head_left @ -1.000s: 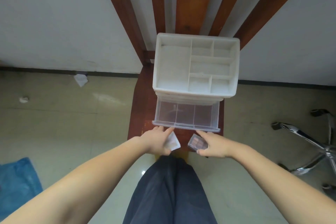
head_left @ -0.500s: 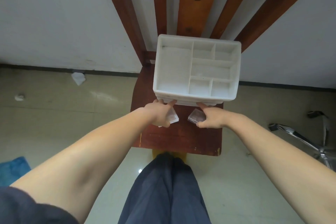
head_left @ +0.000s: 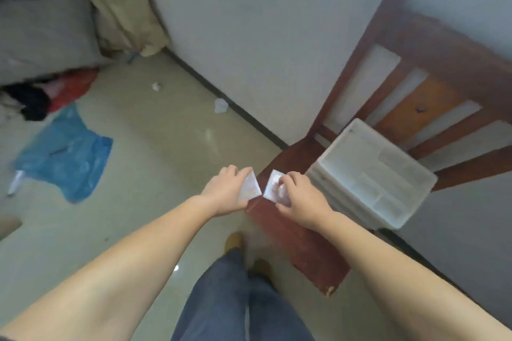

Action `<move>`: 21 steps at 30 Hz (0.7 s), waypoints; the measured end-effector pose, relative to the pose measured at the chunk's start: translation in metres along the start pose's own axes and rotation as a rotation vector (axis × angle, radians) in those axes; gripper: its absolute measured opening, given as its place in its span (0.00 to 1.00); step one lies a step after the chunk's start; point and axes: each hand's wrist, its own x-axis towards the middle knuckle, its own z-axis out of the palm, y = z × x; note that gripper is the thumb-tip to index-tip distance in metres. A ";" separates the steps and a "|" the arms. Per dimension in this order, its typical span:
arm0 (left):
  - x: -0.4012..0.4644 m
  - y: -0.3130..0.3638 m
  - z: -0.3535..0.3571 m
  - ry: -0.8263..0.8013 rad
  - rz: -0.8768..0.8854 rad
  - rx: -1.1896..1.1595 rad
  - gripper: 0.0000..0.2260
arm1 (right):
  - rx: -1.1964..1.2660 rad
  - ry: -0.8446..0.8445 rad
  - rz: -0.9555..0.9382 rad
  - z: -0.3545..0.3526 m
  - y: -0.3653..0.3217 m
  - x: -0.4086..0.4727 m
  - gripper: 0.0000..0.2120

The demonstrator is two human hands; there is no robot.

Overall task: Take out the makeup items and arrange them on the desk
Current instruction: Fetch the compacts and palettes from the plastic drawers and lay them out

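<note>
My left hand [head_left: 225,190] grips a small clear square makeup case [head_left: 250,186] by its edge. A second small clear case [head_left: 273,185] with something pale inside is held in my right hand [head_left: 300,201]. Both cases hang in the air just left of the wooden chair's seat [head_left: 296,235], nearly touching each other. The white plastic organizer [head_left: 371,171] with several top compartments stands on the seat to the right of my hands, its drawers shut. The picture is blurred.
The chair's slatted back [head_left: 432,97] leans by a grey wall [head_left: 263,30]. On the tiled floor at left lie a blue bag [head_left: 66,155], red and black clothes [head_left: 55,94] and paper scraps [head_left: 220,105]. My jeans-clad legs [head_left: 230,302] stand below.
The organizer's drawer was pushed shut. My view then swung left and my hands, each still holding its case, drew away from the organizer toward the left.
</note>
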 end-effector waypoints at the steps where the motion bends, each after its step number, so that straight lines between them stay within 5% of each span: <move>1: -0.023 -0.013 -0.002 0.053 -0.054 -0.029 0.34 | -0.036 0.000 -0.071 -0.003 -0.020 0.004 0.22; 10: -0.298 -0.127 0.026 0.452 -0.648 -0.232 0.31 | -0.374 -0.126 -0.763 0.013 -0.264 0.011 0.23; 21: -0.692 -0.140 0.226 0.690 -1.356 -0.357 0.25 | -0.484 -0.287 -1.543 0.219 -0.587 -0.195 0.27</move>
